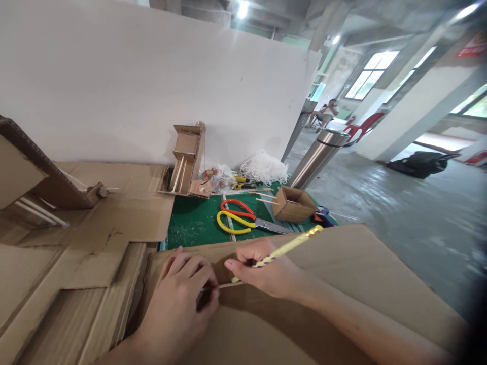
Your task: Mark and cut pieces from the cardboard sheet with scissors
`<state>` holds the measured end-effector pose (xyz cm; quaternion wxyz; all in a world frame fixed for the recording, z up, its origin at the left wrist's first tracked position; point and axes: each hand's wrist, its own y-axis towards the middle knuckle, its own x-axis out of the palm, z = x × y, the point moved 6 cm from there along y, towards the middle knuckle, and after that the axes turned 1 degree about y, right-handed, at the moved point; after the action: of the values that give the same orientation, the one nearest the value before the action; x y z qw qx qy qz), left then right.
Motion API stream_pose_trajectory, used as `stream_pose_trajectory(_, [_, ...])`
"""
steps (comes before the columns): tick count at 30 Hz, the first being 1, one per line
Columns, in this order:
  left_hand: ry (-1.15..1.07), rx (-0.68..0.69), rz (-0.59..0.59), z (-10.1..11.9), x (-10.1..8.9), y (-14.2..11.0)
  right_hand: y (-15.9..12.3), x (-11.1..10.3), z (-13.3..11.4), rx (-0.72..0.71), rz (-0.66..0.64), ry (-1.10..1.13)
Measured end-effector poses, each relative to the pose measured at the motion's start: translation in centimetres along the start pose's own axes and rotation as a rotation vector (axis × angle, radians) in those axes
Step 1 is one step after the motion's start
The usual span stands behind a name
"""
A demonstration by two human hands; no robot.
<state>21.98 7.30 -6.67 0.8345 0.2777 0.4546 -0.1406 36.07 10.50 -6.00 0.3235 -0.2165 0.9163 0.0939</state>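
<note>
Probably for steadiness, the curled left hand (184,286) rests at a thin pale strip (231,285) upon the flat brown cardboard sheet (342,263) (whether it pinches, I cannot tell); the right hand (264,266) grips a yellow patterned pencil (289,247), tip beside the strip.

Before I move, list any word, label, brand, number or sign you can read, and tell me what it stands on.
Nothing is legible.
Red sign, upper right: pale marks, too blurred to read.
Brown cardboard at the left: dark scrawled marks, no readable letters.
Pencil in the right hand: purple marks, no readable text.
</note>
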Motion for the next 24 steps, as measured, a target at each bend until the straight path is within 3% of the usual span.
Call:
stream_pose_trajectory(7, [-0.017,-0.007,-0.015,0.1,0.0,0.0,0.7,1.2,-0.9,-0.022,-0.003,0.033])
stream_pose_trajectory(12, [-0.011,-0.019,0.002,0.0,-0.1,-0.1,0.2,0.2,-0.6,-0.031,-0.001,-0.016])
stream_pose_trajectory(18, [0.003,0.004,-0.002,0.1,-0.2,0.0,-1.1,-1.7,1.5,0.071,-0.012,-0.053])
stream_pose_trajectory(24, [0.012,0.001,0.007,0.1,-0.3,0.0,-1.1,-1.3,1.4,0.081,-0.007,-0.019])
